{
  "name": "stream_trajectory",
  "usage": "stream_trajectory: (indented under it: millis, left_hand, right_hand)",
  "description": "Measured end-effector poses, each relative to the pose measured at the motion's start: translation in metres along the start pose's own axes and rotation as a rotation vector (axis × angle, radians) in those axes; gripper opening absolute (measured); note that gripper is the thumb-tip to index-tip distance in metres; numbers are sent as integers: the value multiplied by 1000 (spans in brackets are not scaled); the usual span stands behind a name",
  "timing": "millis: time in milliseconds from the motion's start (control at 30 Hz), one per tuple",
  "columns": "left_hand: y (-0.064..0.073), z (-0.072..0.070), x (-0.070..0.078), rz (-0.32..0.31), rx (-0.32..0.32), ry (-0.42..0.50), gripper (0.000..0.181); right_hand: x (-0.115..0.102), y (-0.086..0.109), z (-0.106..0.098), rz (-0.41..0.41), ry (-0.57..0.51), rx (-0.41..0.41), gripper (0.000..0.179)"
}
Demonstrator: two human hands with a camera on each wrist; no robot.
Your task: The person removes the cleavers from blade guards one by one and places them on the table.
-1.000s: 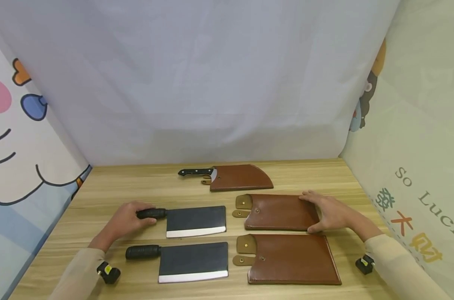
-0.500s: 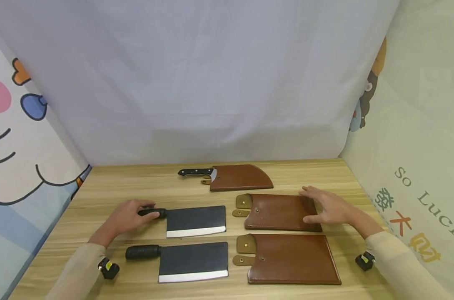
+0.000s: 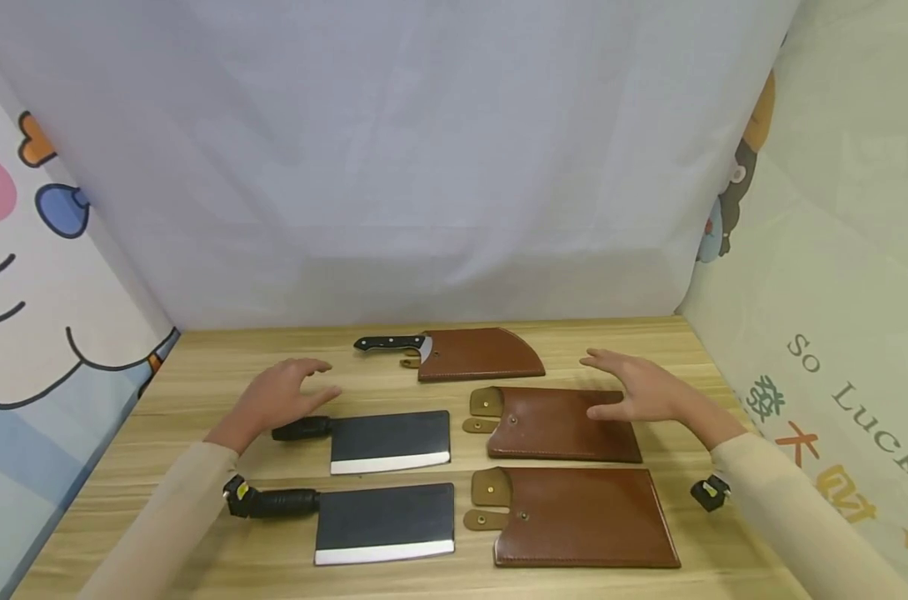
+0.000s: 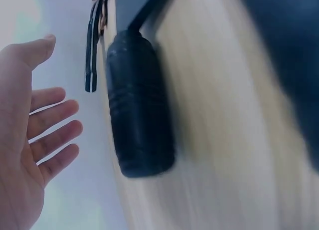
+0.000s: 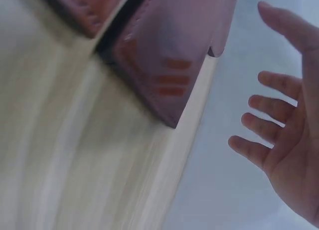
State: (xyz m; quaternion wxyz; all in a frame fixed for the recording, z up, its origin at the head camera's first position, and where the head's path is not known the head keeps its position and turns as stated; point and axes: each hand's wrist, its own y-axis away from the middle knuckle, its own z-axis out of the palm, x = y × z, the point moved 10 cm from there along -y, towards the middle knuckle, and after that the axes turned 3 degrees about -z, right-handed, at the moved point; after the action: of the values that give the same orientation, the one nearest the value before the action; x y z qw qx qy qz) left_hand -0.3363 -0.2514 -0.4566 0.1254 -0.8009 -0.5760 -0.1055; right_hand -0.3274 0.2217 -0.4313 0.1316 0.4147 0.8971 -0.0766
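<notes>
My left hand (image 3: 281, 396) is raised above the black handle (image 4: 139, 110) of the middle cleaver (image 3: 390, 437), its fingers spread and holding nothing. That cleaver has a dark blade with a bright edge and lies flat. A second, similar cleaver (image 3: 385, 517) lies nearer the front. My right hand (image 3: 641, 387), also raised with fingers apart, is over the right end of the middle brown leather sheath (image 3: 559, 425). In the right wrist view, the sheath's corner (image 5: 159, 80) shows beside the empty hand. A matching front sheath (image 3: 585, 517) lies below it.
At the back, a knife with a riveted black handle (image 3: 390, 342) sits in a brown sheath (image 3: 480, 354). The wooden table (image 3: 222, 358) meets a white cloth backdrop (image 3: 439, 167). Printed panels stand at left and right.
My left hand has let go of the middle cleaver's handle and lifted. My right hand has come off the middle sheath and risen. The cleavers and sheaths stay nearly in place.
</notes>
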Motion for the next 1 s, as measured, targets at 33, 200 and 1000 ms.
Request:
stream_trajectory:
  millis: [33,200,1000]
  left_hand:
    - [-4,-1,1,-6,1,2,63]
    - [-24,1,5,-22,19,53,67]
    - [-86,43,-4,-155,20,222,77]
  right_hand:
    - [0,-4,-1,2,1,4,84]
    - [1,-26,-1,37,12,21,87]
    - [6,-103,42,120,-123,102,91]
